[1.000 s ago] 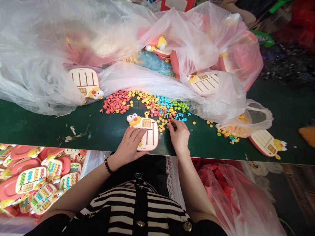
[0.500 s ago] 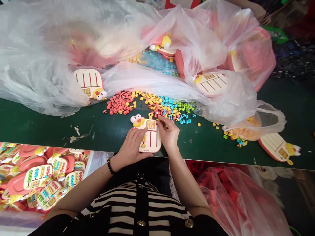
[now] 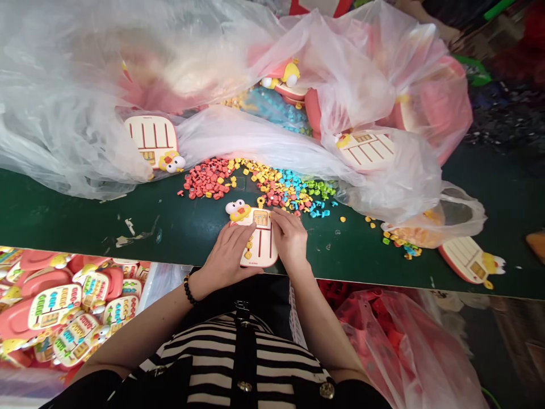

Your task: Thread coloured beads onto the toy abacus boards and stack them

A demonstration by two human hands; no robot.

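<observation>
A cream slotted toy board [image 3: 267, 250] with a yellow duck head [image 3: 238, 211] lies at the table's near edge. My left hand [image 3: 230, 248] grips its left side, fingers across the face and thumb along the bottom. Several yellow pieces [image 3: 248, 250] sit in the left slot, partly covered by those fingers. At the board's upper right corner my right hand [image 3: 290, 237] is closed in a pinch against the right slot. Whatever its fingertips hold is hidden. Just beyond the board lies a pile of small red [image 3: 208, 179], yellow, blue and green pieces.
Clear plastic bags [image 3: 272, 133] drape across the back of the green table [image 3: 170, 218]. Similar boards lie at left [image 3: 152, 139], back right [image 3: 368, 150] and far right [image 3: 462, 258]. Below left, a bin holds many filled boards [image 3: 55, 307]. A bag of red parts [image 3: 400, 335] stands below right.
My right fingertips have come down and in, closer against the board's upper right corner. The left hand keeps its grip. The whole view has shifted slightly.
</observation>
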